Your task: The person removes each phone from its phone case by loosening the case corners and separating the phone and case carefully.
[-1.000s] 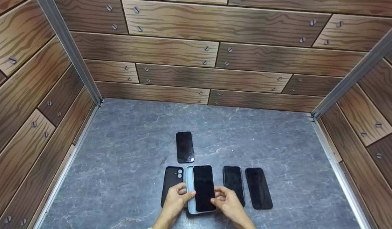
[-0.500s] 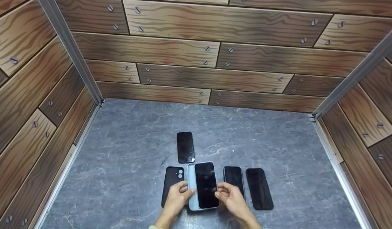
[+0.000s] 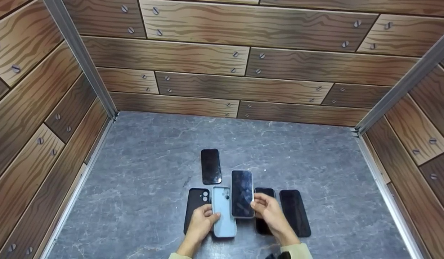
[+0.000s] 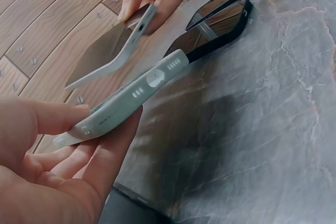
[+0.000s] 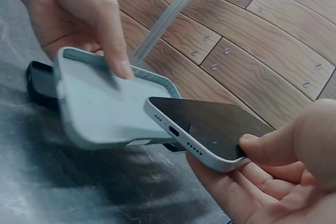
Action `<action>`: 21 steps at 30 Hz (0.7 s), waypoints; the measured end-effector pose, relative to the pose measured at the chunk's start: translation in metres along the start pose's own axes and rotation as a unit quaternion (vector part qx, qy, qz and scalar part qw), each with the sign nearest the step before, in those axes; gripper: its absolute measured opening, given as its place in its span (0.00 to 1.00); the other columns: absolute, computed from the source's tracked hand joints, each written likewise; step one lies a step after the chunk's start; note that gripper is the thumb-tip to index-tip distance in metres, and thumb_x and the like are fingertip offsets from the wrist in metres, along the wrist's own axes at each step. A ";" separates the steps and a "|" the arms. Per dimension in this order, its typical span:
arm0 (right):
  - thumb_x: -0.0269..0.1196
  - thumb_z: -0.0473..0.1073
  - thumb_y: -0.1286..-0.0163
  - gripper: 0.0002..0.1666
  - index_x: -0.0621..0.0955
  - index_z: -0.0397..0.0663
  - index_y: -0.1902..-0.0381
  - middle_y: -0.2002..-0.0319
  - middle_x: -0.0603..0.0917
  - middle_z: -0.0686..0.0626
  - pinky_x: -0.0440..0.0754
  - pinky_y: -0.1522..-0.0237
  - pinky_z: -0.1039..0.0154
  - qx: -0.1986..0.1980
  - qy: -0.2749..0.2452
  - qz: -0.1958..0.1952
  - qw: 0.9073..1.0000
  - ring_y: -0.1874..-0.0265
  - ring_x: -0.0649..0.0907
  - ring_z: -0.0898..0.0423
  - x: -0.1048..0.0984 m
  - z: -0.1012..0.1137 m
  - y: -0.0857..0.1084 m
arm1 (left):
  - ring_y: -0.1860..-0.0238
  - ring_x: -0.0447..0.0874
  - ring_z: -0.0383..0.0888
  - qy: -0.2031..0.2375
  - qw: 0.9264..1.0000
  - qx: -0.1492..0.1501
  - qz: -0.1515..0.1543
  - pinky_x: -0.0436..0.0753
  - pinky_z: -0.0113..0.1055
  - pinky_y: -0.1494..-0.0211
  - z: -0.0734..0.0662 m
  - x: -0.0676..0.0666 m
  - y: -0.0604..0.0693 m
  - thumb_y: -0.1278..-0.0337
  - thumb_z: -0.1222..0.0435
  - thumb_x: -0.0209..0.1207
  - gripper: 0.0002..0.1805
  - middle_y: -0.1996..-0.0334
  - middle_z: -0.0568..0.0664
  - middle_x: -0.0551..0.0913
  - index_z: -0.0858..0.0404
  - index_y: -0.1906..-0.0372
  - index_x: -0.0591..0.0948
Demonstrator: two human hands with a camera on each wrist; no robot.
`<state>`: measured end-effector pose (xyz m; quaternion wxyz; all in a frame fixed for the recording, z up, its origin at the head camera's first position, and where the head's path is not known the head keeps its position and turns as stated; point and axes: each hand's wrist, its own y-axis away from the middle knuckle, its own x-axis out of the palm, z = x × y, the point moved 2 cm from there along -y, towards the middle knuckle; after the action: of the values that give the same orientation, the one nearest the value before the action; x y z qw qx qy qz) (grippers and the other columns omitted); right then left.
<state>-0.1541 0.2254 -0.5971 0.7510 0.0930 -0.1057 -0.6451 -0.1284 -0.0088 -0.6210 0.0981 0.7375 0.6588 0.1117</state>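
Note:
My left hand (image 3: 200, 223) grips a light blue phone case (image 3: 224, 219) by its left edge, thumb on the inside. In the left wrist view the case (image 4: 126, 100) is held above the tabletop, tilted. My right hand (image 3: 272, 214) pinches a phone (image 3: 242, 194) with a dark screen and pale frame by its right edge. The phone is out of the case, up and to its right in the head view. In the right wrist view the phone's (image 5: 210, 127) lower end with its port shows beside the case's (image 5: 110, 98) open inner side.
A black case (image 3: 193, 203) lies left of the blue one, partly behind my left hand. One dark phone (image 3: 211, 166) lies farther back. Two more, a nearer one (image 3: 264, 226) partly covered by my right hand and another (image 3: 295, 213), lie at right. Wood-patterned walls (image 3: 243, 61) surround the grey tabletop (image 3: 142, 180).
My right hand has lifted the phone out of the blue case, moving it up and to the right. My left hand still grips the case, whose inside now shows fully.

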 end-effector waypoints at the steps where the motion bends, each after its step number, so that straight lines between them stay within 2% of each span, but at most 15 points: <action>1: 0.59 0.32 0.31 0.21 0.72 0.24 0.44 0.64 0.82 0.52 0.85 0.61 0.65 0.002 -0.008 -0.002 1.000 0.65 0.82 0.61 -0.001 0.000 -0.004 | 0.62 0.87 0.46 0.002 1.000 -0.003 0.004 0.87 0.38 0.63 0.001 0.001 0.000 0.41 0.68 0.62 0.20 0.58 0.63 0.87 0.76 0.46 0.77; 6: 0.58 0.31 0.30 0.22 0.70 0.24 0.42 0.62 0.83 0.49 0.86 0.59 0.63 0.012 -0.033 -0.027 0.999 0.63 0.83 0.59 -0.004 0.002 -0.029 | 0.62 0.87 0.46 0.005 1.000 -0.018 0.022 0.87 0.38 0.63 0.003 0.007 0.001 0.40 0.69 0.61 0.22 0.58 0.63 0.87 0.78 0.44 0.75; 10: 0.56 0.30 0.30 0.22 0.69 0.23 0.41 0.60 0.81 0.45 0.86 0.58 0.62 0.018 -0.035 -0.043 0.998 0.63 0.83 0.57 -0.006 0.003 -0.047 | 0.62 0.86 0.45 -0.011 0.999 -0.029 0.028 0.87 0.37 0.64 0.004 0.009 0.002 0.40 0.68 0.61 0.23 0.58 0.62 0.87 0.78 0.44 0.75; 17: 0.55 0.29 0.31 0.23 0.68 0.21 0.40 0.57 0.78 0.39 0.85 0.61 0.63 0.026 -0.004 -0.068 0.997 0.64 0.82 0.56 -0.006 0.005 -0.075 | 0.55 0.86 0.51 -0.031 0.998 -0.049 0.035 0.88 0.41 0.58 0.006 0.012 0.001 0.41 0.67 0.61 0.30 0.52 0.68 0.84 0.82 0.39 0.70; 21: 0.55 0.29 0.31 0.23 0.69 0.22 0.41 0.55 0.79 0.37 0.85 0.60 0.63 0.033 0.013 -0.065 0.997 0.63 0.83 0.54 -0.004 0.006 -0.089 | 0.54 0.86 0.53 -0.030 0.998 -0.046 0.039 0.88 0.43 0.56 0.009 0.013 0.001 0.42 0.69 0.61 0.30 0.52 0.69 0.84 0.83 0.39 0.69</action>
<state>-0.2405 0.2155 -0.6156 0.7051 0.1330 -0.1106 -0.6877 -0.1234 0.0042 -0.6289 0.1471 0.7604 0.6203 0.1238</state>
